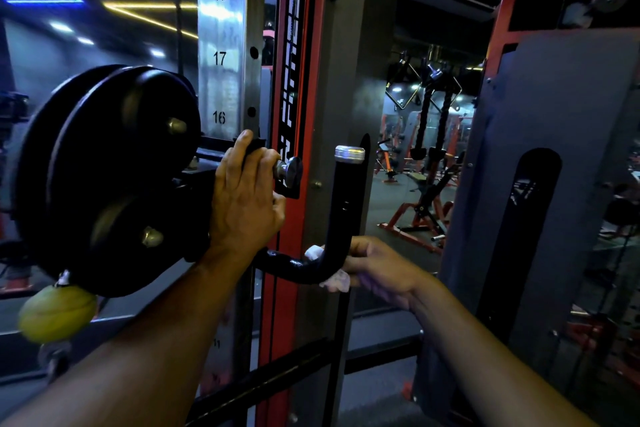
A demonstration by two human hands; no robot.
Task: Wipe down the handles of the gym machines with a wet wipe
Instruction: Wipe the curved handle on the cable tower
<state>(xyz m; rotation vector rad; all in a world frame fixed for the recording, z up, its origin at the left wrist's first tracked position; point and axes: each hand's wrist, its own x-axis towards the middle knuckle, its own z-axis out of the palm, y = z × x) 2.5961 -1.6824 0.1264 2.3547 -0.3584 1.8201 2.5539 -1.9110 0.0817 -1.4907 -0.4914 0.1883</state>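
Note:
A black J-shaped handle (341, 211) with a silver end cap (349, 153) sticks out from the cable machine's sliding carriage. My right hand (381, 270) wraps a white wet wipe (334, 279) round the handle's lower bend, and the wipe shows above and below the bar. My left hand (247, 198) grips the black carriage bracket next to the silver pull-pin knob (290, 170), fingers curled round it.
A black double pulley wheel (114, 180) fills the left, with a yellow-green ball stopper (57, 314) hanging below. The numbered steel upright (221, 59) and red column (294, 80) stand behind. A grey weight-stack shroud (540, 201) is on the right; benches lie beyond.

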